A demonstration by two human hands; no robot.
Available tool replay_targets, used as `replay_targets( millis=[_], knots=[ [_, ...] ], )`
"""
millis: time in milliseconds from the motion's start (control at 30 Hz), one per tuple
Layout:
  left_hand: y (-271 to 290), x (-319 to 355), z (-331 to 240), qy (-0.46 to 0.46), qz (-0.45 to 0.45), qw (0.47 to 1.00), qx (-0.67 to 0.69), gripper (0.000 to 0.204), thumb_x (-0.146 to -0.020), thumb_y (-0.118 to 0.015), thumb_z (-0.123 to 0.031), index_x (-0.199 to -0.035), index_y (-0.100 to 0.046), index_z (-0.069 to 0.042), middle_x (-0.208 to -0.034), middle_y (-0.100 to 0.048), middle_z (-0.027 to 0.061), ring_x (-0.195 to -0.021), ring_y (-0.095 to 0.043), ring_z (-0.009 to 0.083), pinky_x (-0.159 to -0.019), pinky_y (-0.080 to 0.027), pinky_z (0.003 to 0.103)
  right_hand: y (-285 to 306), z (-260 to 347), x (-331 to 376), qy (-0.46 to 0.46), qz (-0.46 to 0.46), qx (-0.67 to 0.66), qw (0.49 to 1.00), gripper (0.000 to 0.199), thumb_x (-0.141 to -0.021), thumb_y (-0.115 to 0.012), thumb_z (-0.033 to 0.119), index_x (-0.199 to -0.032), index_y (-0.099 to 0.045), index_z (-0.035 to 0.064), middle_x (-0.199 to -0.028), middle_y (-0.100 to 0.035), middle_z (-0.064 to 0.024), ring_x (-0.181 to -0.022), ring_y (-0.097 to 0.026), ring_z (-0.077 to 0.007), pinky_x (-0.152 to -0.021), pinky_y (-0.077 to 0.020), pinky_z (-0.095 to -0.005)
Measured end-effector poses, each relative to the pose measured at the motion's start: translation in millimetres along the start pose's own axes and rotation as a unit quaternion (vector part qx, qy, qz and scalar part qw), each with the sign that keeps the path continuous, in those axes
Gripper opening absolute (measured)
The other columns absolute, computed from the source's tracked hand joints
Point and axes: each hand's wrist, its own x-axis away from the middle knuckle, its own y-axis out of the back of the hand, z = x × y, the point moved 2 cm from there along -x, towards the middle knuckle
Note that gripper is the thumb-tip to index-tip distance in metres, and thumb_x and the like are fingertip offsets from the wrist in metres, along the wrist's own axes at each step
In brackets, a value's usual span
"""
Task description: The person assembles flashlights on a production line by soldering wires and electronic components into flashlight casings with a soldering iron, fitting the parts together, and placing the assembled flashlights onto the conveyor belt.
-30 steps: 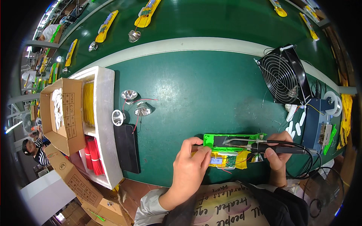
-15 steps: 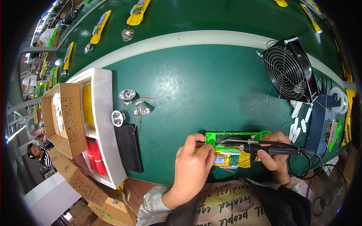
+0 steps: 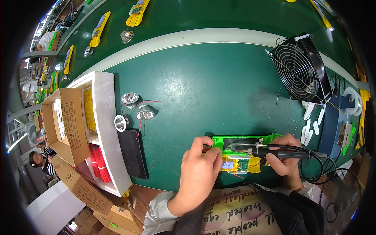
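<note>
My left hand (image 3: 197, 168) has thumb and fingers pinched together at the left end of a green plastic casing (image 3: 243, 138). Whatever is between the fingertips is hidden. In my right hand (image 3: 285, 164) is a soldering iron (image 3: 288, 152) with a thin metal tube clamped alongside. Its tip points left, over the green casing and close to the left fingertips; contact cannot be made out. Just nearer to me lies a yellow casing (image 3: 254, 165) holding a blue cylindrical cell (image 3: 227, 164) and a green circuit board (image 3: 243, 163), with a short red wire beside it.
Three shiny reflectors (image 3: 145, 113) with red wires lie left, by a black block (image 3: 132, 154). A foam box (image 3: 107, 129) holds red and yellow wires. At right are a black fan (image 3: 299, 70), white strips (image 3: 308, 136) and a blue unit (image 3: 333, 133). Yellow casings (image 3: 100, 29) sit beyond the pale ledge.
The whole view has shifted slightly. Both hands keep nearly the same pose and place, and the soldering iron stays over the green casing with only a small movement.
</note>
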Motion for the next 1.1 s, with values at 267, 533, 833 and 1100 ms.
replay_targets(
  millis=[267, 533, 833, 1100],
  knots=[
    [-1.1, 0.0, 0.0, 0.01, -0.004, 1.0, 0.005, 0.009, -0.067, -0.068, 0.0, -0.075, -0.063, -0.002, -0.092, -0.051, 0.0063, -0.068, -0.06, 0.0204, -0.054, -0.049, 0.031, 0.0, -0.5, -0.6, 0.009, -0.003, -0.003, 1.0, 0.023, -0.066, -0.07, 0.011, -0.077, -0.051, 0.0052, -0.062, -0.06, -0.0082, -0.048, -0.059, -0.0158, -0.048, -0.0447, -0.0237],
    [-1.3, -1.6, 0.1, 0.011, -0.002, 1.0, 0.006, 0.008, -0.067, -0.067, 0.0, -0.075, -0.063, -0.002, -0.091, -0.051, 0.0063, -0.068, -0.06, 0.0196, -0.054, -0.049, 0.03, -0.1, 0.1, -1.7, 0.016, -0.007, -0.005, 1.0, 0.022, -0.066, -0.07, 0.011, -0.077, -0.052, 0.0043, -0.061, -0.06, -0.0083, -0.047, -0.057, -0.0151, -0.047, -0.0437, -0.0232],
    [-1.4, -1.3, -1.1, 0.008, -0.004, 1.0, 0.011, 0.008, -0.068, -0.067, 0.001, -0.075, -0.063, -0.001, -0.091, -0.052, 0.007, -0.068, -0.059, 0.0201, -0.054, -0.049, 0.03, 3.4, -1.0, 1.2, 0.038, -0.015, -0.006, 0.999, 0.021, -0.066, -0.068, 0.011, -0.077, -0.051, 0.0037, -0.06, -0.059, -0.0084, -0.046, -0.056, -0.0143, -0.045, -0.0424, -0.0229],
    [-0.6, -1.3, -1.5, 0.011, -0.002, 1.0, 0.006, 0.008, -0.068, -0.067, 0.0, -0.075, -0.063, -0.001, -0.091, -0.052, 0.007, -0.067, -0.06, 0.0203, -0.054, -0.049, 0.03, 15.4, -9.1, 17.8, 0.057, -0.168, -0.081, 0.981, 0.025, -0.066, -0.066, 0.011, -0.079, -0.048, -0.0022, -0.058, -0.053, -0.0074, -0.046, -0.049, -0.0122, -0.044, -0.0379, -0.0219]
  ],
)
